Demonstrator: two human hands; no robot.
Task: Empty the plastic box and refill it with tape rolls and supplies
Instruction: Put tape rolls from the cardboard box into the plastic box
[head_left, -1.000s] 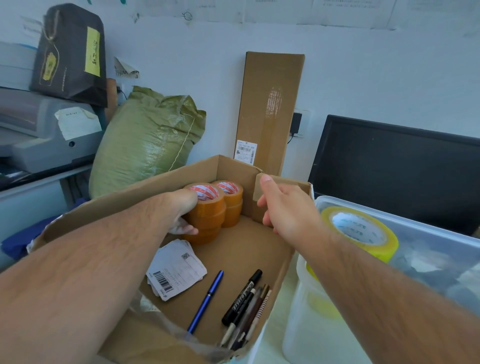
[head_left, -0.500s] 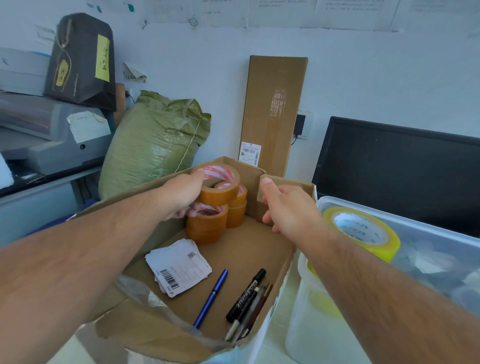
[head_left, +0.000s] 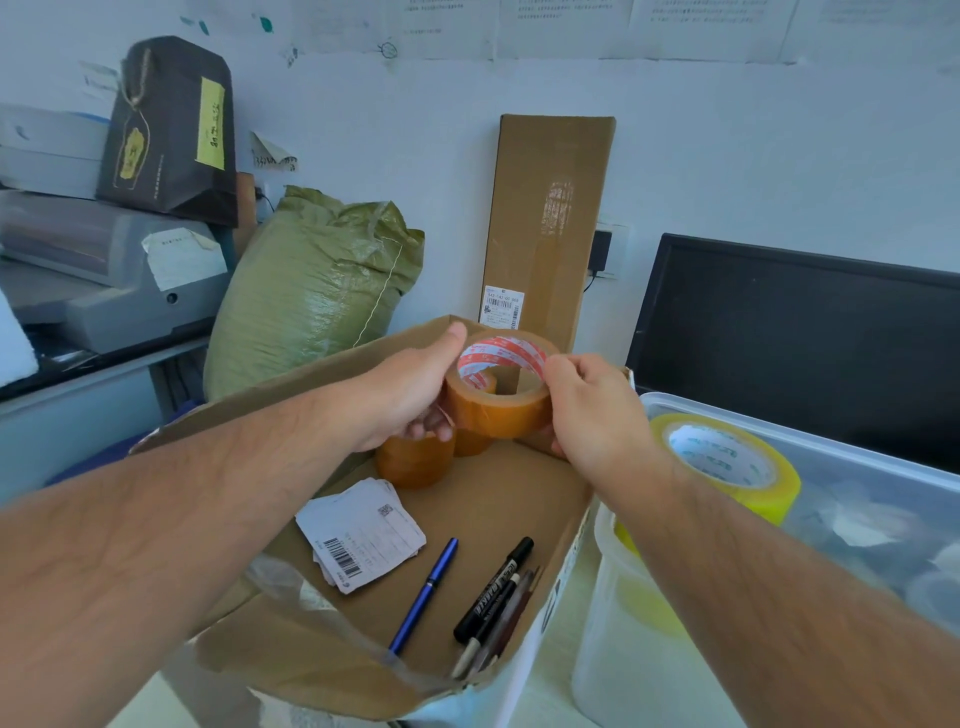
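My left hand (head_left: 410, 395) and right hand (head_left: 587, 410) both grip the brown tape roll (head_left: 498, 410) at frame centre. It is clear above the cardboard box (head_left: 519, 499), presumably steadied for the plastic box (head_left: 618, 639) at lower right.

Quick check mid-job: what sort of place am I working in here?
Probably a small office or shipping room: a grey desktop printer at left, a black flat monitor at right, and a tall brown cardboard carton bearing a white shipping label.
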